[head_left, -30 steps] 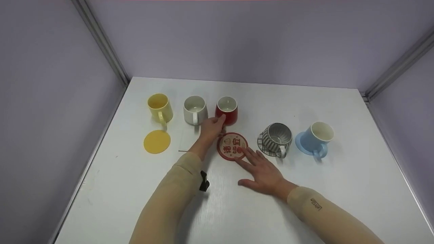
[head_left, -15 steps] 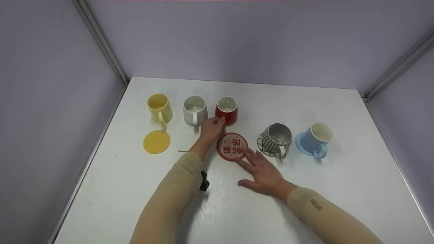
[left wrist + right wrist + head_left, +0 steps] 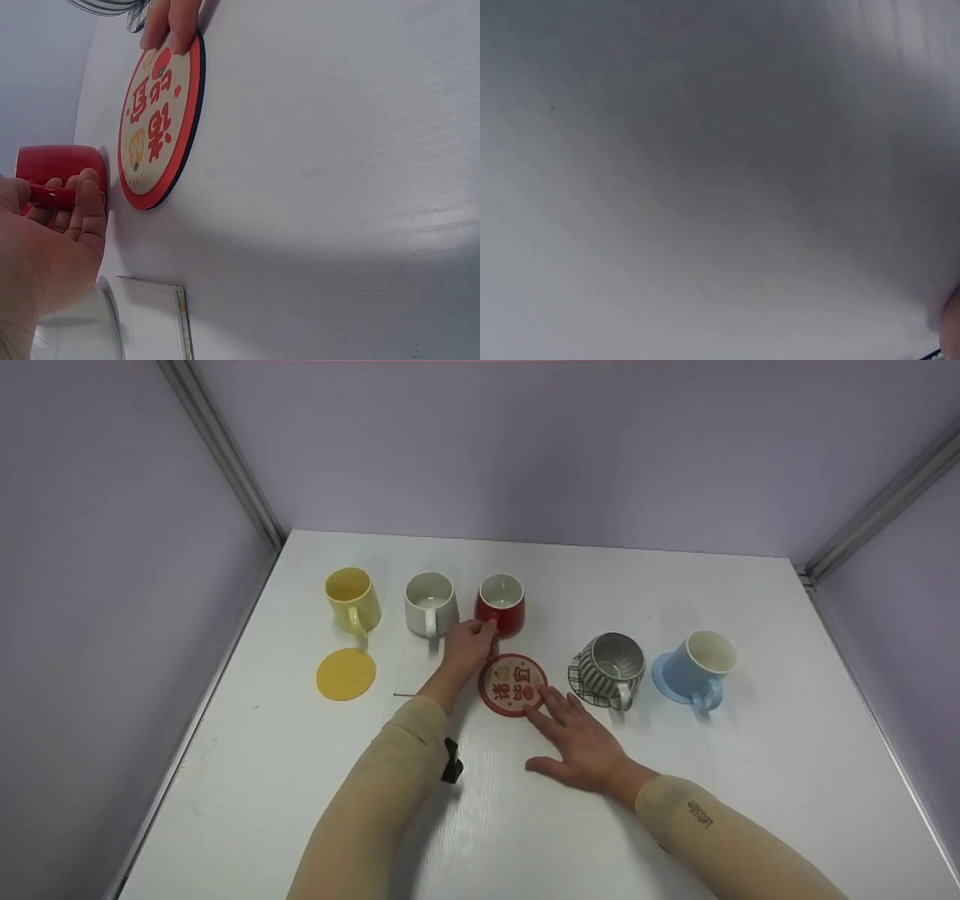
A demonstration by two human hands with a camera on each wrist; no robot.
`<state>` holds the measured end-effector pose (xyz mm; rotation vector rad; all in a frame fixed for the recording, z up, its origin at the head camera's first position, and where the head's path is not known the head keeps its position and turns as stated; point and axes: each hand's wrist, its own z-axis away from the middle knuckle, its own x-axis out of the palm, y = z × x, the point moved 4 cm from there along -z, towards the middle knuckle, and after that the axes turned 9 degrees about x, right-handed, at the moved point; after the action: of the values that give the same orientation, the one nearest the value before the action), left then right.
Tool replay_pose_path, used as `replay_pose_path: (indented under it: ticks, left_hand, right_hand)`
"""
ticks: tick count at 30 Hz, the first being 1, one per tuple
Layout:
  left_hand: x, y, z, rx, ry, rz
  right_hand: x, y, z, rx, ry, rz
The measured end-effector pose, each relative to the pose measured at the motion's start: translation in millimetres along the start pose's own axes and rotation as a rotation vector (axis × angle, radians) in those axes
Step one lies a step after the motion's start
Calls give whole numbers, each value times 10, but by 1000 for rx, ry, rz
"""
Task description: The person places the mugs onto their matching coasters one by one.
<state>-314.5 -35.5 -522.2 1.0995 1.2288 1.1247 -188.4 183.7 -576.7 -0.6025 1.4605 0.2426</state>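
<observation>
My left hand (image 3: 469, 649) grips the handle of a red mug (image 3: 501, 607) with a white inside, which stands upright on the table. The left wrist view shows the thumb and curled fingers (image 3: 90, 206) around that red handle. Just in front of the mug lies a round coaster (image 3: 514, 685) with a red rim and red characters. My right hand (image 3: 585, 742) is spread flat, its fingertips resting on the coaster's right edge. In the right wrist view there is mostly bare table, with a bit of a finger (image 3: 951, 330) at the lower right corner.
A yellow mug (image 3: 352, 596) stands behind a yellow coaster (image 3: 346, 674). Beside the red mug is a white mug (image 3: 431, 604), with a white square coaster (image 3: 154, 319) before it. To the right, a striped mug (image 3: 611, 666) and a light blue mug (image 3: 697, 664) stand on coasters.
My right fingers have shifted very slightly at the coaster's edge. My left hand stays on the red mug's handle, and the mugs keep their places.
</observation>
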Motion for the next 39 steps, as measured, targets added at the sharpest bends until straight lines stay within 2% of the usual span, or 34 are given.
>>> replay_pose_path:
  ticks: [6,12,21,24,31,39]
  left_hand:
    - [-11,-2,4,-9,-1,-10]
    - [-16,-5,3,10,-1,-14]
    - [-20,25,11,10,18,10]
    - [-16,36,19,0,23,-19]
    - [24,24,6,32,14,-200]
    - [78,-23,25,55,-3,-238]
  right_hand:
    - [-7,-4,12,6,38,-20]
    - [-9,-4,30,7,40,-19]
    - [-3,-18,21,-19,97,-12]
    - [-1,-17,25,-16,91,-18]
    - [14,1,13,19,45,-16]
    - [28,12,8,34,2,-24]
